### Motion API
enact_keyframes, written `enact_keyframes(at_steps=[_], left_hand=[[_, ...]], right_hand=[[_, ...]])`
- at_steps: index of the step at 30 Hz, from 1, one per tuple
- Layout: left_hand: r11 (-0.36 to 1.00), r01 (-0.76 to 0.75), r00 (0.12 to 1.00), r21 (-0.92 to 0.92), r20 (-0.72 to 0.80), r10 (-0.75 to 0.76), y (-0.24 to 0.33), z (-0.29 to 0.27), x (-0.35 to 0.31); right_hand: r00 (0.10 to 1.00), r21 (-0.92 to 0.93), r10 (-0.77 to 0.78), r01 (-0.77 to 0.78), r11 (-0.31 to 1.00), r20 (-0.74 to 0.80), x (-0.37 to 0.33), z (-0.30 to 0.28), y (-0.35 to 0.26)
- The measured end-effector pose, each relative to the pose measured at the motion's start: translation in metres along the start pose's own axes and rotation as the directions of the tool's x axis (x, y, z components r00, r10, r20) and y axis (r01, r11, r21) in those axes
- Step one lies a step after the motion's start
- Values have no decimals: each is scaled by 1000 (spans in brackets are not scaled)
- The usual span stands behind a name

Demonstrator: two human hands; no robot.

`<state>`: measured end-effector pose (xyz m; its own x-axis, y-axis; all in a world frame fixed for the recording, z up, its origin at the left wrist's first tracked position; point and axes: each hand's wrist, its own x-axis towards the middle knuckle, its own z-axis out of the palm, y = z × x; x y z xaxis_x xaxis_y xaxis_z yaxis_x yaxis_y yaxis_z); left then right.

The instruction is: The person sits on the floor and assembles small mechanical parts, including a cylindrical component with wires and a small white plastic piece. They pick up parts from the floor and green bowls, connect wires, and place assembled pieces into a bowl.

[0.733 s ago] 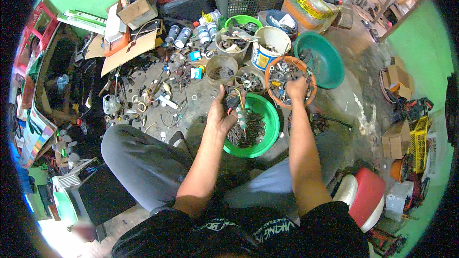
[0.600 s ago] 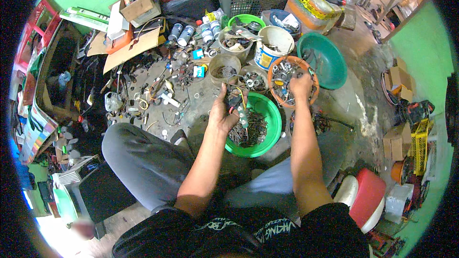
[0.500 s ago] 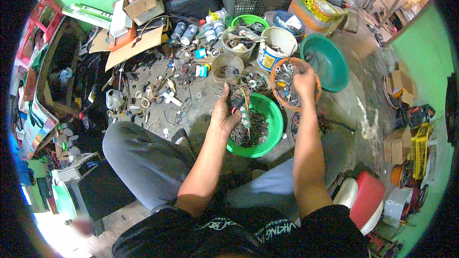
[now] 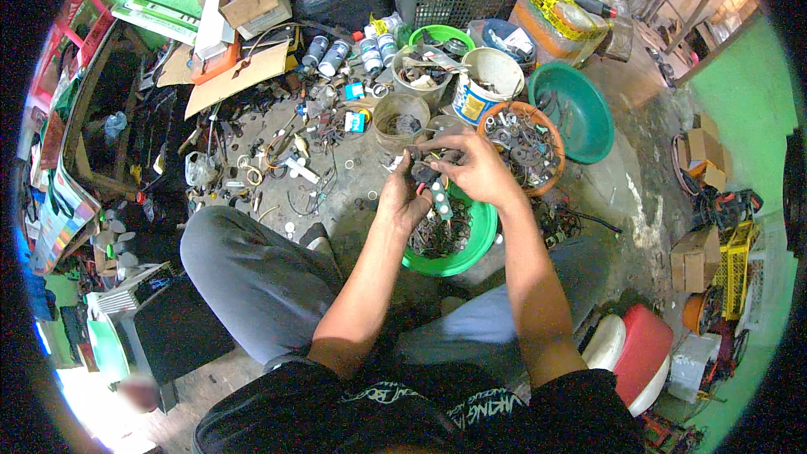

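Note:
My left hand (image 4: 403, 200) is closed around a small dark part (image 4: 424, 173) with thin wires. From it hangs a narrow greenish strip (image 4: 442, 202) with pale round dots. My right hand (image 4: 477, 166) bends in from the right, its fingertips pinched together at the top of the dark part; whatever is between them is too small to make out. Both hands are above the bright green basin (image 4: 483, 240), which holds many small dark metal pieces. Right of my right hand lies an orange basket (image 4: 561, 155) of washers, rings and other small parts.
Beyond my hands stand a clear tub (image 4: 391, 106), a white bucket (image 4: 494, 67) and a dark green basin (image 4: 588, 118). Loose small parts and wires (image 4: 294, 170) litter the floor on the left. Spray cans (image 4: 334, 59) lie near an opened cardboard box (image 4: 244, 76).
My right hand has left the orange basket and come left to the dark part in my left hand. My left hand stays nearly in place, still holding the part.

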<state>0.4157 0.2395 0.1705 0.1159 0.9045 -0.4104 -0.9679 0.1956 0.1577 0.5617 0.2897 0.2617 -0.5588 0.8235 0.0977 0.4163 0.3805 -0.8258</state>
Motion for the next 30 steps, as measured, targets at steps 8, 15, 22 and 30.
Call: enact_keyframes(at_steps=[8, 15, 22, 30], left_hand=[[998, -20, 999, 56, -46, 23, -4, 5, -5], [999, -29, 999, 25, -29, 29, 1, 7, -4], [998, -35, 999, 58, 27, 33, -1, -6, 6], [982, 29, 997, -187, -59, -41, -1, 0, 8]], right_hand=[[978, -210, -148, 115, 971, -149, 6, 28, 20], [986, -212, -95, 66, 975, -133, 5, 22, 17], [983, -315, -138, 92, 945, -125, 2, 24, 25], [913, -79, 3, -39, 996, -409, -3, -44, 43]])
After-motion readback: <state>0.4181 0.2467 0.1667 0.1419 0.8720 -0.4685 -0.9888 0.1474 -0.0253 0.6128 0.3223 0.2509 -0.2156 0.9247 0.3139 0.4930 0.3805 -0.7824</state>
